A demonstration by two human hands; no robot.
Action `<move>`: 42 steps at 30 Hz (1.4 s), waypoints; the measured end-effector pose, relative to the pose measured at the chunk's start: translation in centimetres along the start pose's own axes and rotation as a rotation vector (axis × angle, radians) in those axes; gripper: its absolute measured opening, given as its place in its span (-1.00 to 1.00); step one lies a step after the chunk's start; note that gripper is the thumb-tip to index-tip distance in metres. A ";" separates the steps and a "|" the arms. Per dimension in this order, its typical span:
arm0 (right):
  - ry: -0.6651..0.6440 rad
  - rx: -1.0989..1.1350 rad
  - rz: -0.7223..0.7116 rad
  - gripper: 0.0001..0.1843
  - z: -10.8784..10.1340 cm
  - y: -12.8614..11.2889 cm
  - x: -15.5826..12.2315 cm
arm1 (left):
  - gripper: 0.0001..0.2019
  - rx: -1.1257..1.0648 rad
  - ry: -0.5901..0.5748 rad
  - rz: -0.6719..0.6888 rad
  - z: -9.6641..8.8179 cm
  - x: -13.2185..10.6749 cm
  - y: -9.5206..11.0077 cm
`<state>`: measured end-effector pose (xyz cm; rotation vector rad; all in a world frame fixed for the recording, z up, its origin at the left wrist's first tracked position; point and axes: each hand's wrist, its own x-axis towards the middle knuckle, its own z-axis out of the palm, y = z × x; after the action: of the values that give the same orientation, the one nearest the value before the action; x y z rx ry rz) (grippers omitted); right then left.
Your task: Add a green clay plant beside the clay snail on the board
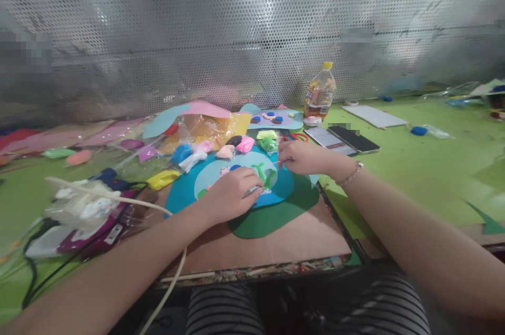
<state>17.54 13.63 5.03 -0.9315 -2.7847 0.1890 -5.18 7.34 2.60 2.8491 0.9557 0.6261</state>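
A layered paper picture [283, 191], with light and darker blue rounded shapes over a green sheet, lies on a brown board [276, 248]. Green clay strands [260, 173] and other small clay pieces are stuck on its pale blue middle. My left hand [232, 194] rests on the picture's lower part, fingers bent and pressed together; what is under the fingertips is hidden. At the picture's right side my right hand [302, 157] pinches a thin pinkish stick [279, 161], its tip pointing left toward the green strands. Red-handled scissors [295, 137] lie just behind that hand.
Bags of coloured clay [191, 155] line the picture's back edge. A drink bottle [319, 93], two phones [353, 139] and a white board [374, 116] are behind to the right. At left, a pale cable [118, 198] runs from a cluttered purple box [92, 237] under my left arm.
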 end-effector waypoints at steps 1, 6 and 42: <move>-0.024 0.013 0.003 -0.72 0.0 0.0 0.0 | -0.81 -0.002 0.002 -0.013 0.0 0.0 0.0; -0.089 0.059 0.012 -0.71 0.4 -0.3 0.2 | -0.83 -0.016 -0.020 -0.094 0.0 -0.1 0.0; -0.134 0.075 -0.010 -0.66 0.4 -1.2 0.1 | -0.58 0.036 -0.182 -0.158 -0.1 -0.2 -0.1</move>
<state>16.72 12.75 4.91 -0.9191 -2.8800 0.3640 -5.48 7.28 2.61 2.7649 1.1553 0.3306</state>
